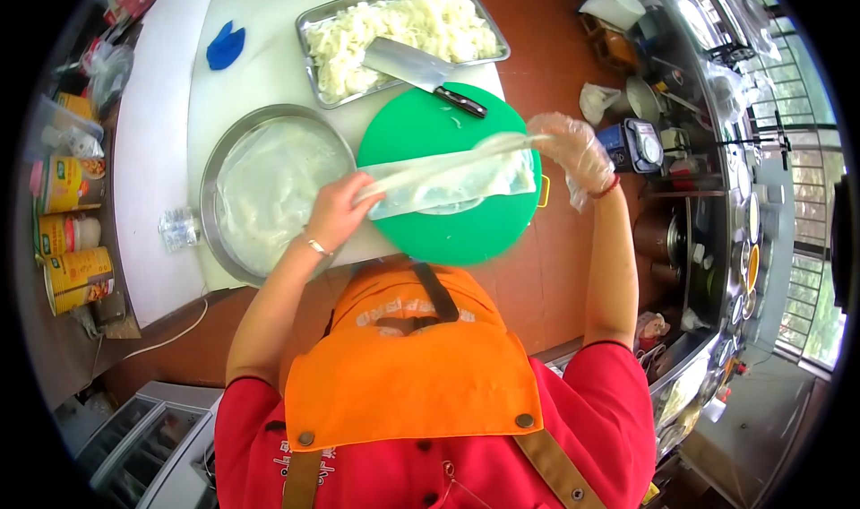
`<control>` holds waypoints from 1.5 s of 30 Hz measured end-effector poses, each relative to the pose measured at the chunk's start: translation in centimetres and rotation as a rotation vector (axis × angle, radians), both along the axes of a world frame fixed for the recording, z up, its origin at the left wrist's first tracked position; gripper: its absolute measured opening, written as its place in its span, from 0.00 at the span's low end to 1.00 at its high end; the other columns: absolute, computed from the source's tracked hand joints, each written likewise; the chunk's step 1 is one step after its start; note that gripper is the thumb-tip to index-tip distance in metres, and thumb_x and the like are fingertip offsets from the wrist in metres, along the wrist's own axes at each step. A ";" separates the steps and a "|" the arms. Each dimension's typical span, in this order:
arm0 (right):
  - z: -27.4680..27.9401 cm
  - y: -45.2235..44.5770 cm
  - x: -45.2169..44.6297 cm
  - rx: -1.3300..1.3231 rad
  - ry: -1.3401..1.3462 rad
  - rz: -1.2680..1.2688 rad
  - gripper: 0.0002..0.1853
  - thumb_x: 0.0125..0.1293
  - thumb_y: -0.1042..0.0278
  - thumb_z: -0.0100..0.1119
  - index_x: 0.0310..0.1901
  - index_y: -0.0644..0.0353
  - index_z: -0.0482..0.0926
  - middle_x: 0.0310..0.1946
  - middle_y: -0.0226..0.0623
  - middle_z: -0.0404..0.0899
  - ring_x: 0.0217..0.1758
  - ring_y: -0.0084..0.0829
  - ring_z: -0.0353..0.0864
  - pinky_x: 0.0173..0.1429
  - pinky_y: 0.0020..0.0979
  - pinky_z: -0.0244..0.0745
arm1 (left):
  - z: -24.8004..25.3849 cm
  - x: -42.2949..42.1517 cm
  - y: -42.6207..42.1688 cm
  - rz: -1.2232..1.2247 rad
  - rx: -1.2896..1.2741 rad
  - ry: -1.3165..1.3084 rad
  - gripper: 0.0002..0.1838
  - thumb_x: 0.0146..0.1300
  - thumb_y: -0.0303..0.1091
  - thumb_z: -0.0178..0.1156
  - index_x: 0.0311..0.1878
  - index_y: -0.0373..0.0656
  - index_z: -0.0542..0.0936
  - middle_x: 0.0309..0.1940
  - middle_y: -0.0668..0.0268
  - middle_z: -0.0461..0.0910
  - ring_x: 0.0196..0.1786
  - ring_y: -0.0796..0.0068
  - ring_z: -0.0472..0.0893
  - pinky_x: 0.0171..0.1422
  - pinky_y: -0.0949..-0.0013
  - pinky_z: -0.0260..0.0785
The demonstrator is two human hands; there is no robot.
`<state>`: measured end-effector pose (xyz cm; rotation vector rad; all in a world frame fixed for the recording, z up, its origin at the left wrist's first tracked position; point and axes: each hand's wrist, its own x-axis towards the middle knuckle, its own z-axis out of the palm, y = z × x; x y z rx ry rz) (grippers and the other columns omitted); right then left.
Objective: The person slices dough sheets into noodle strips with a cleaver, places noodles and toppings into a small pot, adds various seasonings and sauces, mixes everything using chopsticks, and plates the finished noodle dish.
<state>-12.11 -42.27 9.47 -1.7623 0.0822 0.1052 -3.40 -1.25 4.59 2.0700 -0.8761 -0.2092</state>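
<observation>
A long, translucent white noodle sheet [466, 186], partly folded over, lies across the round green cutting board [488, 236]. At its left end my left hand [339, 209], bare, pinches the edge. My right hand [573, 150], in a clear plastic glove, grips the far right end of the upper layer and lifts it above the board. To the left, a round metal pan [211, 200] holds more of the glossy, translucent sheet. A cleaver [408, 63] rests with its blade over the rectangular metal tray [309, 25] of cut pale noodle strips [439, 21] and its handle on the board.
A blue cloth-like piece [226, 46] and a clear plastic item [179, 228] lie on the white table [161, 150]. Large yellow-labelled cans [76, 280] line the left shelf. Beyond the table's right edge are a blue scale [640, 144] and shelves of cookware.
</observation>
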 end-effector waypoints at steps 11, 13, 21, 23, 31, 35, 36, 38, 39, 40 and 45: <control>-8.7 -2.6 -4.3 -0.212 0.500 -0.084 0.13 0.65 0.58 0.60 0.39 0.60 0.83 0.39 0.34 0.83 0.44 0.29 0.79 0.54 0.33 0.71 | -9.5 -0.4 -4.8 -0.055 0.202 0.007 0.14 0.62 0.43 0.64 0.38 0.42 0.77 0.34 0.57 0.82 0.35 0.52 0.81 0.39 0.58 0.73; -11.2 -3.7 -2.6 -0.291 0.429 -0.108 0.12 0.62 0.60 0.64 0.38 0.60 0.83 0.36 0.37 0.82 0.40 0.30 0.78 0.49 0.34 0.74 | -9.6 0.8 -5.1 -0.057 0.272 -0.018 0.14 0.62 0.43 0.64 0.38 0.42 0.77 0.34 0.56 0.82 0.36 0.51 0.81 0.39 0.57 0.73; -13.1 -4.2 0.8 -0.855 0.409 -0.403 0.08 0.59 0.64 0.64 0.37 0.57 0.83 0.38 0.43 0.84 0.43 0.42 0.83 0.47 0.38 0.77 | -10.4 4.8 -4.5 -0.240 0.599 -0.051 0.13 0.62 0.43 0.62 0.41 0.44 0.77 0.35 0.57 0.82 0.38 0.53 0.81 0.43 0.54 0.73; -12.5 -3.9 0.7 -0.891 0.435 -0.441 0.09 0.60 0.63 0.65 0.39 0.57 0.83 0.40 0.42 0.83 0.44 0.43 0.83 0.49 0.39 0.77 | -9.3 5.4 -3.8 -0.243 0.644 -0.045 0.13 0.60 0.44 0.63 0.40 0.44 0.77 0.35 0.58 0.81 0.38 0.53 0.81 0.43 0.54 0.73; -10.7 5.3 11.1 -1.152 0.247 -0.080 0.23 0.64 0.55 0.60 0.56 0.60 0.74 0.51 0.47 0.79 0.55 0.46 0.78 0.58 0.43 0.74 | -9.7 7.3 -2.8 -0.509 0.725 -0.078 0.11 0.59 0.39 0.60 0.38 0.42 0.77 0.33 0.56 0.81 0.40 0.53 0.80 0.45 0.53 0.73; -15.9 7.8 14.3 -1.322 0.233 -0.051 0.16 0.67 0.63 0.54 0.53 0.61 0.73 0.46 0.47 0.80 0.51 0.44 0.81 0.52 0.41 0.78 | -6.9 7.7 -3.6 -0.456 0.954 0.062 0.15 0.58 0.36 0.63 0.45 0.41 0.75 0.39 0.52 0.80 0.48 0.53 0.78 0.48 0.54 0.73; -16.3 8.1 14.5 -1.363 0.221 -0.055 0.14 0.68 0.65 0.52 0.52 0.61 0.73 0.45 0.48 0.81 0.49 0.43 0.82 0.49 0.40 0.79 | -6.6 7.8 -3.6 -0.453 0.966 0.065 0.16 0.57 0.35 0.64 0.47 0.41 0.74 0.41 0.50 0.79 0.50 0.53 0.78 0.49 0.54 0.72; -13.8 9.4 13.8 -1.233 0.249 -0.013 0.10 0.68 0.68 0.49 0.48 0.61 0.73 0.40 0.47 0.82 0.42 0.45 0.84 0.42 0.42 0.80 | -6.2 7.8 -3.7 -0.315 0.680 -0.007 0.22 0.56 0.32 0.66 0.53 0.40 0.73 0.49 0.50 0.76 0.54 0.52 0.76 0.53 0.54 0.71; -12.7 10.0 12.9 -1.169 0.265 0.001 0.09 0.69 0.70 0.48 0.46 0.61 0.73 0.37 0.47 0.82 0.39 0.45 0.85 0.38 0.42 0.80 | -5.9 7.8 -4.1 -0.252 0.531 -0.038 0.25 0.55 0.31 0.67 0.57 0.40 0.72 0.52 0.50 0.75 0.56 0.51 0.75 0.56 0.54 0.70; -12.6 10.5 11.9 -1.117 0.192 -0.049 0.07 0.68 0.68 0.50 0.43 0.61 0.71 0.31 0.47 0.82 0.32 0.47 0.84 0.33 0.45 0.79 | -5.4 8.0 -4.8 -0.214 0.461 -0.128 0.28 0.55 0.30 0.67 0.59 0.40 0.71 0.55 0.51 0.73 0.58 0.51 0.73 0.59 0.53 0.68; -7.9 13.0 3.1 -0.833 0.361 -0.280 0.13 0.64 0.60 0.57 0.43 0.60 0.71 0.28 0.50 0.80 0.32 0.51 0.82 0.36 0.48 0.77 | -1.3 10.7 -10.5 -0.180 0.221 -0.529 0.35 0.53 0.29 0.67 0.67 0.43 0.67 0.60 0.55 0.68 0.67 0.51 0.66 0.73 0.47 0.57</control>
